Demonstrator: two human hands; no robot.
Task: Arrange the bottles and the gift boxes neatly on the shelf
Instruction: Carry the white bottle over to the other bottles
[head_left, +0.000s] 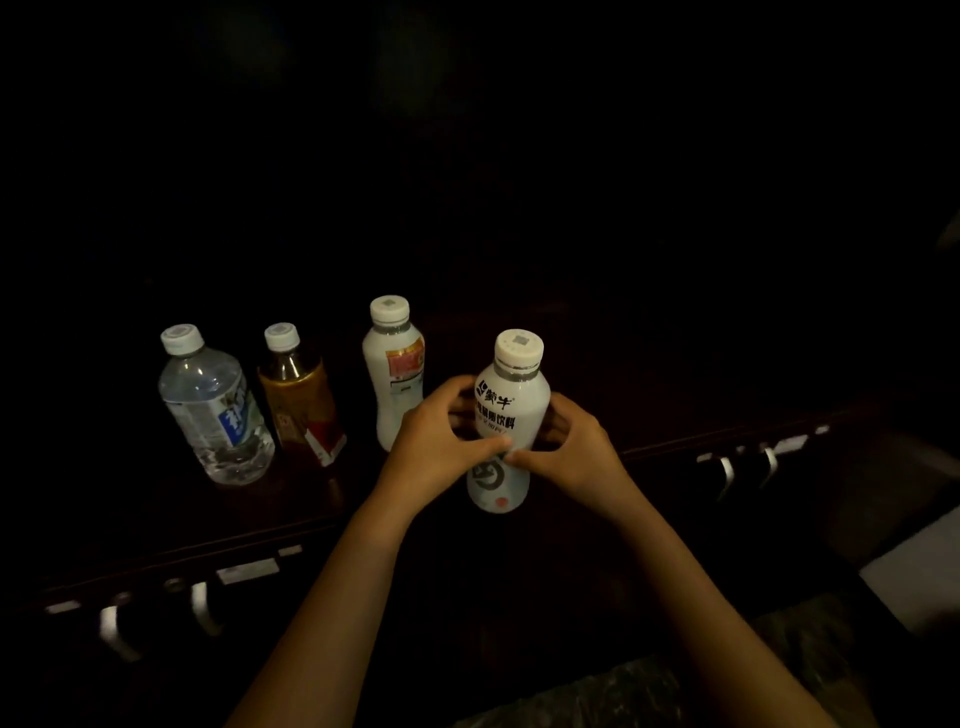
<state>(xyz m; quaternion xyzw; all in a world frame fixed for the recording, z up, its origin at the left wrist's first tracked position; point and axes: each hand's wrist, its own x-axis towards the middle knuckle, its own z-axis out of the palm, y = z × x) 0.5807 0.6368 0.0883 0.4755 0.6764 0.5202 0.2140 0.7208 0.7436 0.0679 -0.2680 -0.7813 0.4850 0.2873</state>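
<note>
A white milk-drink bottle (511, 400) with black lettering stands upright on the dark shelf (311, 499). My left hand (441, 441) and my right hand (569, 452) both wrap around its middle, thumbs meeting at the front. To the left stands a second white bottle (392, 374) with a red label. Further left are a brown tea bottle (301, 400) and a clear water bottle (213, 410), all upright with white caps. No gift boxes are visible in the dark scene.
The dark cabinet front below the shelf carries metal drawer handles (202, 608) at left and more handles (727, 470) at right. A pale surface (914, 577) shows at the lower right. The back of the shelf is lost in darkness.
</note>
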